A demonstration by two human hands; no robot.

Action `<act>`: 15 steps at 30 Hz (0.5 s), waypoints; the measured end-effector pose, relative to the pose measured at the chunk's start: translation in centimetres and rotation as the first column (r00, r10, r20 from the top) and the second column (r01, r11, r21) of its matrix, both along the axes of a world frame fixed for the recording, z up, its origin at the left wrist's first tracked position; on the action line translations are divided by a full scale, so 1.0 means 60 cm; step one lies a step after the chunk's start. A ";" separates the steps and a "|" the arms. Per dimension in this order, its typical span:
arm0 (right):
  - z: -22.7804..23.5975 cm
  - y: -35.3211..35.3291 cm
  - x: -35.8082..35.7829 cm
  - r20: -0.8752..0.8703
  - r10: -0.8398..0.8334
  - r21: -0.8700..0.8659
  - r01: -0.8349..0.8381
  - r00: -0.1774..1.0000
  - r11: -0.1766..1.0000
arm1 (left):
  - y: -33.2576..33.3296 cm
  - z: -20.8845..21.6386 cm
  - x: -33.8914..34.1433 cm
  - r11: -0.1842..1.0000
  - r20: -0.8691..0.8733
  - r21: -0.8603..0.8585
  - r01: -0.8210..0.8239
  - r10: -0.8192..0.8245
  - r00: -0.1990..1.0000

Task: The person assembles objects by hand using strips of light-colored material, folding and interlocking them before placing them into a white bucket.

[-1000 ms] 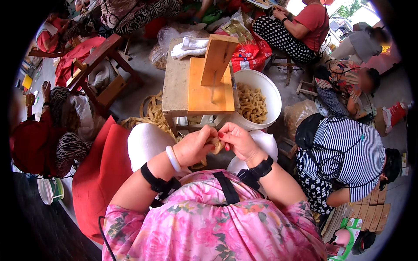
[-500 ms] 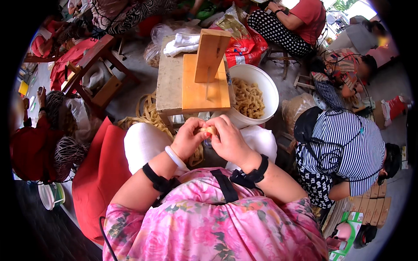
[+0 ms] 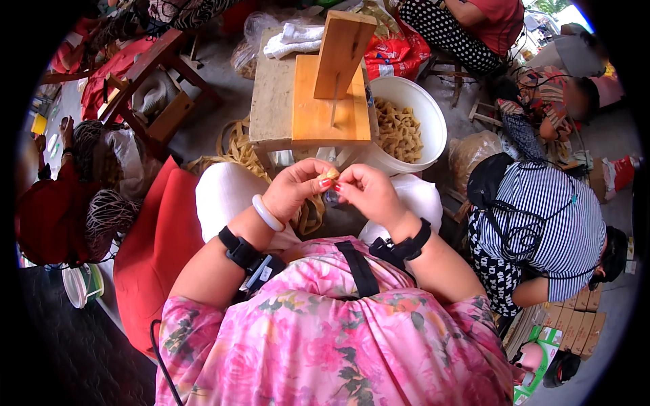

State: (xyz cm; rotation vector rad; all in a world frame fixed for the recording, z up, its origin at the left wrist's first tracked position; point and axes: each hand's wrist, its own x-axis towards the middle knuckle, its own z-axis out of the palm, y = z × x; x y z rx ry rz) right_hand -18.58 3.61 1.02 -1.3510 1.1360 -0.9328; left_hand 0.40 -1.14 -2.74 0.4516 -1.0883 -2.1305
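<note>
In front of my lap, my left hand [image 3: 292, 191] pinches a small tan knotted strip [image 3: 331, 174] between thumb and fingers. My right hand [image 3: 374, 195] meets it from the other side, thumb and fingertip closed at the lower end of the piece. It looks like the many tan knots [image 3: 398, 132] in the white bucket [image 3: 433, 115] beyond my right hand. Long loose tan strips [image 3: 238, 150] hang by the stool's left side and trail down between my knees.
Straight ahead stands a worn stool [image 3: 271, 101] bearing a wooden stand [image 3: 332, 125] with an upright board and thin rod. White gloves [image 3: 294, 40] lie behind it. A red cloth [image 3: 152, 264] is at my left. A person in stripes [image 3: 545, 223] sits close on my right; others work around.
My hands have drawn slightly apart, with the right fingers now lower on the piece. The stool and bucket sit higher in view.
</note>
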 end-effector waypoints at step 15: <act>0.039 0.022 -0.025 -0.090 0.070 0.111 -0.060 0.994 0.992 | -0.007 0.031 0.004 0.793 0.442 -0.586 -0.169 0.487 0.753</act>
